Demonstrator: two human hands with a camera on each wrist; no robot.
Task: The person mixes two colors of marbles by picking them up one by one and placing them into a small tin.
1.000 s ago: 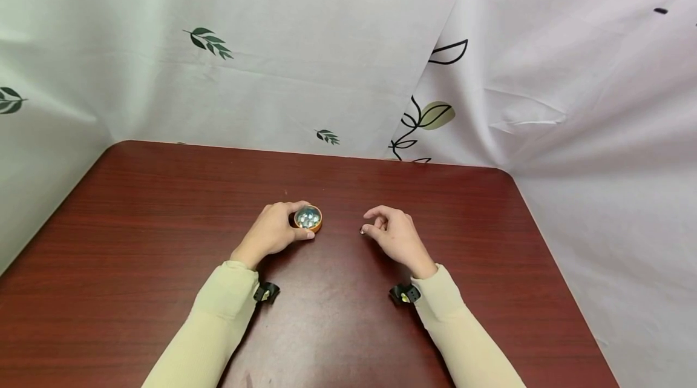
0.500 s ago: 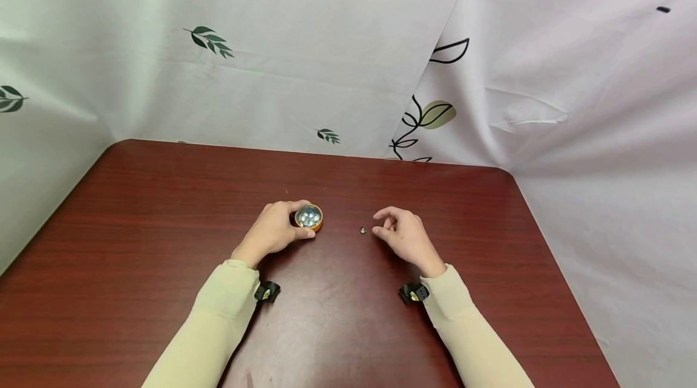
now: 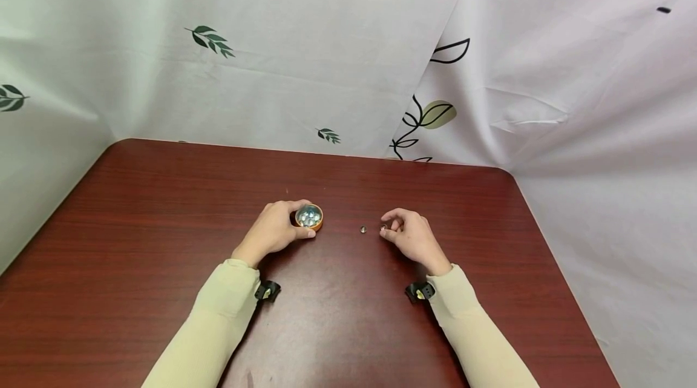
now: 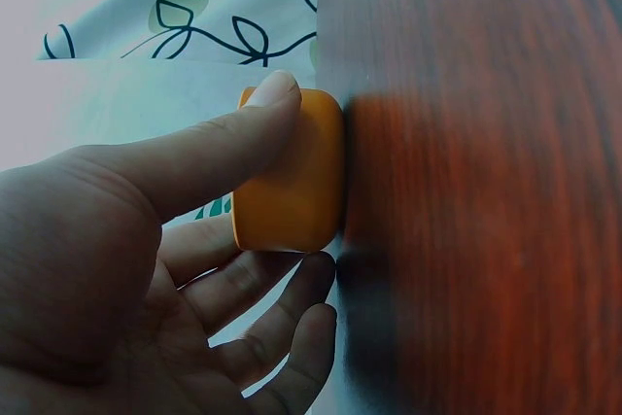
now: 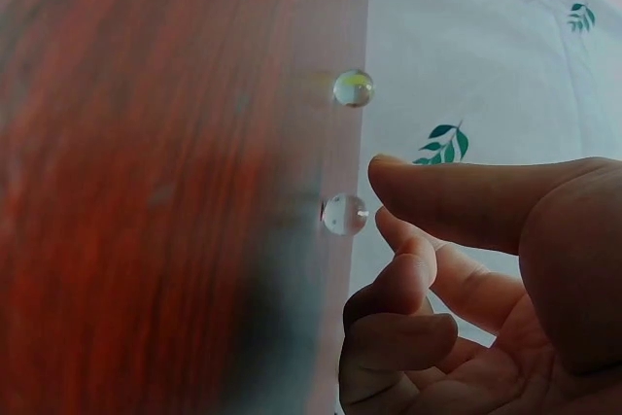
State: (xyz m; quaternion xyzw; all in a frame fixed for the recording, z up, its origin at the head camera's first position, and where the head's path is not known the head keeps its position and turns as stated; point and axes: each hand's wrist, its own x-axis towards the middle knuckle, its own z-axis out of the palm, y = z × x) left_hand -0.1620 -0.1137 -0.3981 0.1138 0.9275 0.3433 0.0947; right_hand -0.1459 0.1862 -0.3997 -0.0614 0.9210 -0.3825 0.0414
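My left hand (image 3: pixel 274 227) grips a small round orange bowl (image 4: pixel 292 167) at the table's middle, thumb on its near side. Several clear glass marbles (image 3: pixel 308 217) lie inside it. My right hand (image 3: pixel 409 234) is low over the table to the right, with thumb and forefinger apart and the other fingers bent. Just beyond those fingertips a clear marble (image 5: pixel 345 214) rests on the table, with no grip on it. Another loose marble (image 5: pixel 354 88) sits between that one and the bowl.
The reddish-brown wooden table (image 3: pixel 337 315) has rounded far corners. White cloth (image 3: pixel 305 49) with leaf prints hangs along its back and sides. Dark wrist cameras (image 3: pixel 267 292) are strapped on both sleeves.
My right hand has moved right, away from the loose marble that was at its fingertips. A second marble now shows beside the fingertips. My left hand and the bowl stay in place.
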